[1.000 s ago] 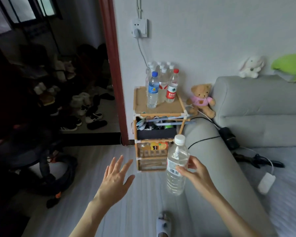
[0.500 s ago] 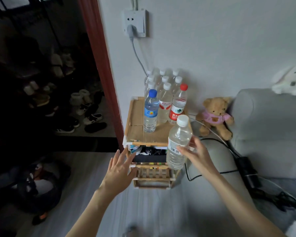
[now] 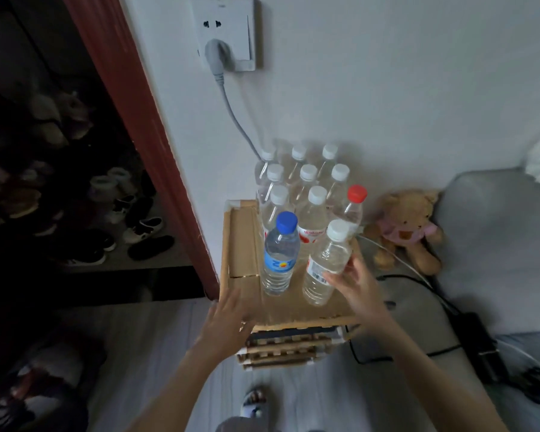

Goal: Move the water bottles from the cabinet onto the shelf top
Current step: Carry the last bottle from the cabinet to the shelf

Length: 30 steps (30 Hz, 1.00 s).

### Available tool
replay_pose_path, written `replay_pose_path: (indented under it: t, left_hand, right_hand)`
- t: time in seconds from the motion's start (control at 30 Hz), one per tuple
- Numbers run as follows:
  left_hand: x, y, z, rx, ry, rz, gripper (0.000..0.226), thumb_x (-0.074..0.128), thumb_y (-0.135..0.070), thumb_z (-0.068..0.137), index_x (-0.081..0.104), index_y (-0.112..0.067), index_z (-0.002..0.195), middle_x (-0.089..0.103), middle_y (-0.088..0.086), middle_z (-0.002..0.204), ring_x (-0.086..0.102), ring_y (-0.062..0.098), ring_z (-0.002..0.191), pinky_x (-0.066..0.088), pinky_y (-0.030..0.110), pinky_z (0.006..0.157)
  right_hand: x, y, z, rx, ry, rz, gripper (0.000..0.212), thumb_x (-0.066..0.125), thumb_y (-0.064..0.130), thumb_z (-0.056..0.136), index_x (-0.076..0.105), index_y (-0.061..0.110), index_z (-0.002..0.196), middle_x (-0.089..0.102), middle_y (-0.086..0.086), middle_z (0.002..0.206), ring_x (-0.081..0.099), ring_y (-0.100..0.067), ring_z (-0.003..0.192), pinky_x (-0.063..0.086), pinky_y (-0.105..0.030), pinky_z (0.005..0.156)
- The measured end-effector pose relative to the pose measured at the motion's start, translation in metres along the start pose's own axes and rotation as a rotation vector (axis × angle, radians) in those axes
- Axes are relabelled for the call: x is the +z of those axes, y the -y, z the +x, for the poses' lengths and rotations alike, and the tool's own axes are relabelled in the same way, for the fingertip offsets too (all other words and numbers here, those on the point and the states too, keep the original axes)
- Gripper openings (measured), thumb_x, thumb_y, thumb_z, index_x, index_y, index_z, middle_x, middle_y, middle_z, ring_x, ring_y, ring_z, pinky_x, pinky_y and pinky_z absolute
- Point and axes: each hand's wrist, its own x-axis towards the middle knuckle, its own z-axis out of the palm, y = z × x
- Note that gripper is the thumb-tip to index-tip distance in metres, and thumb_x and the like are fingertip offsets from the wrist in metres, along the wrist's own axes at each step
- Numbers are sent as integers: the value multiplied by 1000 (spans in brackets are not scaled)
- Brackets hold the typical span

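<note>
Our right hand (image 3: 353, 283) wraps its fingers round the lower body of a white-capped bottle (image 3: 326, 265) over the near right part of the shelf top (image 3: 242, 244), the bottle leaning with its cap tipped toward the far right and its base close to the cardboard surface (whether the base touches yet we cannot tell). We judge the coming move turns on that lean: the long axis must come upright before the fingers let go, with the base settling into the bare patch just right of the blue-capped bottle (image 3: 279, 255) and just near of the red-capped bottle (image 3: 353, 207). Behind them, rows of white-capped bottles (image 3: 307, 185) stand packed against the wall. Our left hand (image 3: 228, 322) lies spread and empty at the near left edge of the shelf top, farther from the bottle than the right, gripping nothing.
</note>
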Motion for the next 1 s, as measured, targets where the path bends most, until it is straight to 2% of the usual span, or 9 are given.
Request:
replay_pose_path:
  t: [0.1,0.17,0.27,0.4,0.5,0.63,0.77,0.87,1.0]
  left_hand:
    - [6,3,11,15,99,77,83,17,-57,71,41,-12,137,28,14,149,29,38,136,32,55,103]
    - [13,3,10,-60,226,89,75,24,-58,72,48,-16,130,45,14,139,48,34,124,43,53,93]
    - [26,6,10,-57,178,109,61,17,-59,87,48,-23,125,59,10,127,60,28,112,47,47,92]
    - [22,3,10,6,110,75,92,1,-66,64,12,-27,146,-7,2,152,-6,22,141,3,45,114]
    - [22,-1,9,-4,87,105,104,-10,-74,56,1,-25,146,-19,4,151,-19,26,139,-9,42,113]
    - [22,-5,6,-22,138,148,128,-42,-77,32,-13,-23,144,-34,4,137,-33,20,126,-16,41,108]
    - [23,-6,5,-43,121,92,122,-41,-76,37,-12,-25,145,-33,1,139,-32,17,127,-16,44,109]
    - [25,-8,5,-65,116,73,119,-38,-78,41,-12,-26,144,-32,1,141,-32,17,128,-17,42,108]
    - [26,-8,6,-72,113,63,121,-42,-75,38,-11,-26,145,-31,-1,141,-32,18,129,-19,43,106]
  right_hand:
    - [2,-5,9,1,-12,36,45,66,3,80,50,31,111,62,12,110,62,6,93,49,-13,75]
    - [1,-9,13,25,9,54,45,65,0,80,51,29,112,63,7,112,63,2,96,50,-14,75]
    - [-7,-9,14,58,60,10,45,67,5,79,51,26,115,63,3,114,62,1,97,51,-15,75]
    - [-23,7,15,49,146,-267,62,76,43,68,52,22,122,54,-1,125,55,-9,112,50,-37,95]
    - [-29,31,21,-25,84,-493,77,68,66,61,49,26,124,47,3,119,52,-13,108,45,-39,98]
    - [-24,68,31,-169,-48,-680,50,60,61,72,53,20,99,51,8,89,50,-8,78,43,-25,69]
    - [-21,81,40,-295,-17,-782,35,63,46,80,43,20,69,41,12,67,40,-2,59,28,-15,51]
    - [-32,89,44,-273,132,-762,23,63,36,84,61,21,100,55,7,90,52,-9,74,35,-16,67]
    - [-46,97,47,-223,264,-736,47,60,23,87,48,31,131,58,7,115,56,-14,97,39,-25,85]
